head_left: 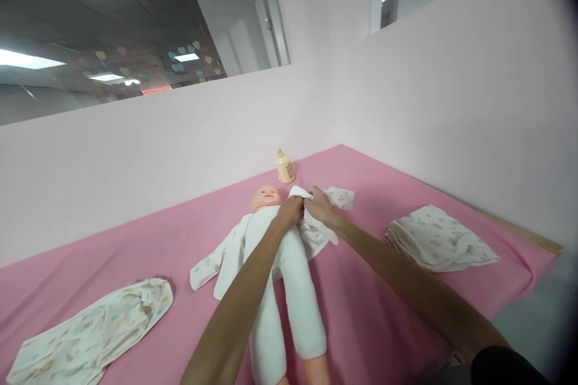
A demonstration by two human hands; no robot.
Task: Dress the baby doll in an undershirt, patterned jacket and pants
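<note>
A baby doll [259,234] with a white body lies on its back, head toward the wall, feet toward me. Under and around it is spread a white printed baby shirt [221,257], one sleeve out to the left, the other side out to the right. My left hand [291,210], fingers closed, grips the shirt's cloth beside the doll's shoulder. My right hand [320,206] pinches the same cloth just to the right, the two hands nearly touching. The doll's arm on that side is hidden behind my hands and the cloth.
Pink sheeting [198,331] covers the table. A cream pump bottle [285,167] stands near the wall behind the doll's head. Folded printed cloth [440,237] lies on the right, and another printed garment [97,331] on the left. White walls [180,150] with windows rise behind.
</note>
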